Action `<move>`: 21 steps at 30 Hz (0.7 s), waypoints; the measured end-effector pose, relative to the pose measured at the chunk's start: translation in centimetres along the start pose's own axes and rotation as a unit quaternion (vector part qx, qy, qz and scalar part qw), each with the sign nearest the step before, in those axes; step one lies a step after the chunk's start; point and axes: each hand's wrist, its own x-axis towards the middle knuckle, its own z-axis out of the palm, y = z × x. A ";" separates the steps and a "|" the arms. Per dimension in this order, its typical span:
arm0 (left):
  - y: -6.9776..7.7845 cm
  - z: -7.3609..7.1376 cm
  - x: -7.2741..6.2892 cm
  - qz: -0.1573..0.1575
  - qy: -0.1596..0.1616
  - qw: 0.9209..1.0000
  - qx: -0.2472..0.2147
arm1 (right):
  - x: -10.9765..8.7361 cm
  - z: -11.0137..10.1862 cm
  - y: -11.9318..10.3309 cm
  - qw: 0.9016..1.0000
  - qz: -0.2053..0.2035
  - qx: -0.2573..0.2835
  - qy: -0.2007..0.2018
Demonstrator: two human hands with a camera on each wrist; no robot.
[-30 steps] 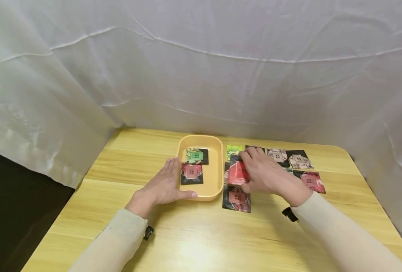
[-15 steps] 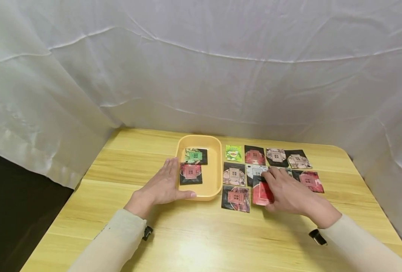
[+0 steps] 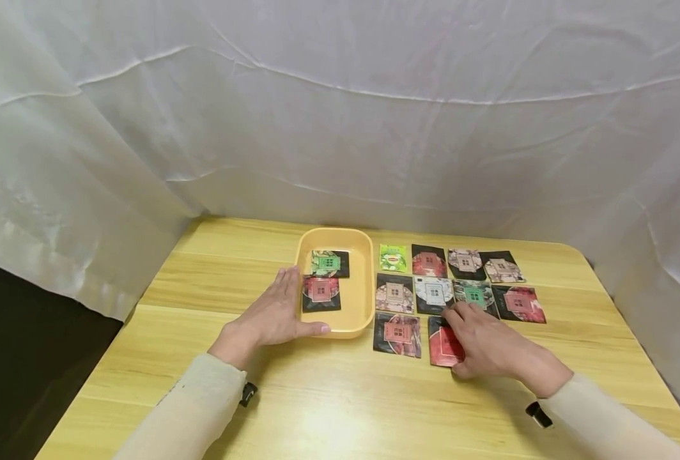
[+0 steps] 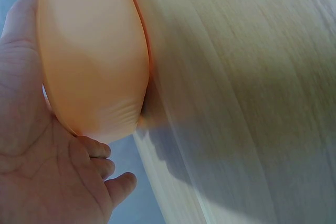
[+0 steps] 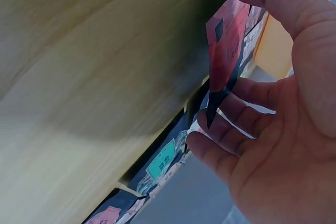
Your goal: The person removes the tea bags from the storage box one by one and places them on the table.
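My right hand (image 3: pixel 486 342) holds a black-and-red tea sachet (image 3: pixel 443 348) low at the front of the sachet layout. In the right wrist view, thumb and fingers span this sachet's opposite edges. The left hand (image 3: pixel 271 316) rests against the left side of a shallow yellow-orange tray (image 3: pixel 358 313), fingers straight and thumb along the near rim. Two sachets lie in the tray: a green-labelled one (image 3: pixel 326 262) behind a pink-labelled one (image 3: pixel 321 292). Left of the held sachet lies a dark red-labelled sachet (image 3: pixel 397 333). Directly behind it is a white-labelled one (image 3: pixel 433 293).
Further sachets lie in rows right of the tray: a small yellow-green one (image 3: pixel 393 257), a green-labelled one (image 3: pixel 473 294) and a red one (image 3: pixel 519 303), among several others. A pale cloth (image 3: pixel 340 128) hangs behind the wooden table (image 3: pixel 202 275).
My right hand has carried the red sachet right and toward me, from over the left sachets to a spot in the front row. The left hand has stayed at the tray.
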 end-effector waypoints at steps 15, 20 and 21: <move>0.1 -0.2 0.0 -0.002 -0.007 1.000 -0.001 | 1.0 0.2 0.0 1.000 -0.003 -0.011 -0.003; 0.1 -0.1 0.0 0.000 -0.004 1.000 -0.001 | 1.0 0.2 -0.1 1.000 0.005 -0.008 -0.005; 0.1 -0.1 0.0 -0.001 -0.004 1.000 -0.001 | 1.0 0.2 -0.1 1.000 0.008 -0.007 -0.007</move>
